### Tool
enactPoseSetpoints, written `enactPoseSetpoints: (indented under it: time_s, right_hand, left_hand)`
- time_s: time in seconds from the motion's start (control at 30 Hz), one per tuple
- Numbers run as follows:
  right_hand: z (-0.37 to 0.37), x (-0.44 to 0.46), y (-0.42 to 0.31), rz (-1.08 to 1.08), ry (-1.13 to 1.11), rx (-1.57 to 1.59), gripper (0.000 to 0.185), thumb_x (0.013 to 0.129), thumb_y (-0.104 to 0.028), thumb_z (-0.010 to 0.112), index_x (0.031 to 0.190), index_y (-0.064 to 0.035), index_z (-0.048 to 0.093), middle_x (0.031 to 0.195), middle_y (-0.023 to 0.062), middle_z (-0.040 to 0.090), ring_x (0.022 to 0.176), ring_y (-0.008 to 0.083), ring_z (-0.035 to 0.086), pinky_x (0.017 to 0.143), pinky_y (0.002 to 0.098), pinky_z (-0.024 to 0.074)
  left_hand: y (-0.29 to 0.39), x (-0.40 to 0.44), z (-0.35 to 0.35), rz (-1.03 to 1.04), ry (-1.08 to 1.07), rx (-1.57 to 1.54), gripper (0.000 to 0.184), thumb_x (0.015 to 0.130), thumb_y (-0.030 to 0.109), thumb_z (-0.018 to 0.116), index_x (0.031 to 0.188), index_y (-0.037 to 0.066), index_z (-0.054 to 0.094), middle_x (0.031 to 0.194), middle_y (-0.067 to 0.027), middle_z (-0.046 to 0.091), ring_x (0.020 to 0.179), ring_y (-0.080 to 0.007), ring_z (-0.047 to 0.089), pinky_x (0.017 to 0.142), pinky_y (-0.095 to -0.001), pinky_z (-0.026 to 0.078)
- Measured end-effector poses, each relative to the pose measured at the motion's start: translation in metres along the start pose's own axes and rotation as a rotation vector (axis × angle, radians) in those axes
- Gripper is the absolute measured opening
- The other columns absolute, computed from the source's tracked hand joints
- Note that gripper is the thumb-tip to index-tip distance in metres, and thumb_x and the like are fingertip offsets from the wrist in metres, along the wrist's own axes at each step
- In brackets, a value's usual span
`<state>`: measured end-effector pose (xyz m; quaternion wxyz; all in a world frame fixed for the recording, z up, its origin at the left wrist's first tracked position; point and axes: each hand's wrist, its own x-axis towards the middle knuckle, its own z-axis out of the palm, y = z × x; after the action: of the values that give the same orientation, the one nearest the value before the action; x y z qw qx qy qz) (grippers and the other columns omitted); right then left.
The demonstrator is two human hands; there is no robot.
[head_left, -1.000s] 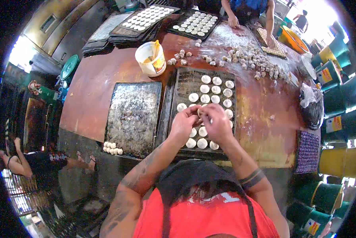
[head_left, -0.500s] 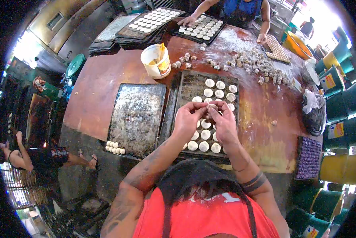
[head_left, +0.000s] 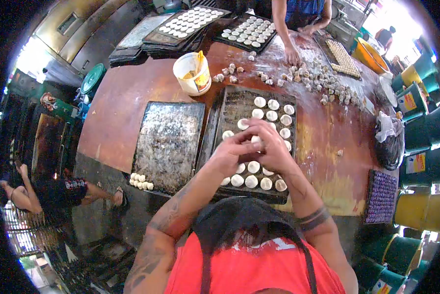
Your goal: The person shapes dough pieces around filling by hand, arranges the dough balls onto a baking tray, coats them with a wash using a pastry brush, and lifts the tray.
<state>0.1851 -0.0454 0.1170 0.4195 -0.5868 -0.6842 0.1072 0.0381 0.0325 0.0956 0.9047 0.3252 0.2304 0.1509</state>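
My left hand (head_left: 232, 153) and my right hand (head_left: 270, 146) meet over the right-hand baking tray (head_left: 234, 105), fingers overlapping. A bit of a white dough piece (head_left: 255, 139) shows between them; the palms hide the rest. Rows of flattened round dough pieces (head_left: 251, 182) lie on that tray, below and beyond my hands. To the left is a second dark baking tray (head_left: 171, 137), its surface worn and shiny. Several small dough balls (head_left: 142, 182) are grouped in its near left corner.
A white bucket (head_left: 192, 73) with a yellow handle stands beyond the trays. Floured lumps (head_left: 323, 83) are heaped near a co-worker's hand (head_left: 292, 55). Stacked trays (head_left: 168, 41) sit at the far left, a tray of purple pieces (head_left: 380, 196) at the right edge. Another person sits at left.
My fingertips pinched a dough piece before; now my hands are folded together around it, slightly lower. The co-worker's hand has moved from the far tray to the floured lumps.
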Motion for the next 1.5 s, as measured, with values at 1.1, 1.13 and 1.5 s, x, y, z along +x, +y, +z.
enactPoseSetpoints:
  time_s: [1.1,1.13,1.5]
  right_hand:
    - [0.073,0.115,0.177,0.160,-0.072,-0.204,0.034,0.084,-0.022,0.069,0.114,-0.0072,0.066,0.118,0.0173,0.064,0.113,0.0351,0.058,0.100,0.0464,0.0452]
    - [0.066,0.137,0.202,0.201,-0.092,-0.292,0.032,0.084,-0.020,0.067,0.113,-0.0072,0.066,0.120,0.0159,0.063,0.114,0.0347,0.057,0.101,0.0457,0.0442]
    - [-0.065,0.163,0.420,0.461,-0.382,-0.971,0.042,0.085,-0.037,0.060,0.125,-0.0235,0.064,0.130,0.0090,0.060,0.133,0.0350,0.044,0.108,0.0567,0.0369]
  left_hand:
    - [-0.001,-0.019,-0.081,-0.073,0.771,0.827,0.027,0.094,0.006,0.063,0.120,0.000,0.059,0.106,-0.0058,0.066,0.096,-0.0125,0.062,0.088,-0.0282,0.050]
    - [-0.010,-0.022,-0.092,-0.036,0.765,0.777,0.027,0.094,0.006,0.064,0.120,0.000,0.059,0.107,-0.0060,0.067,0.097,-0.0126,0.062,0.089,-0.0285,0.050]
    - [0.011,-0.054,-0.078,-0.108,0.790,1.138,0.035,0.085,0.004,0.069,0.119,0.002,0.063,0.107,-0.0132,0.069,0.102,-0.0226,0.067,0.090,-0.0336,0.052]
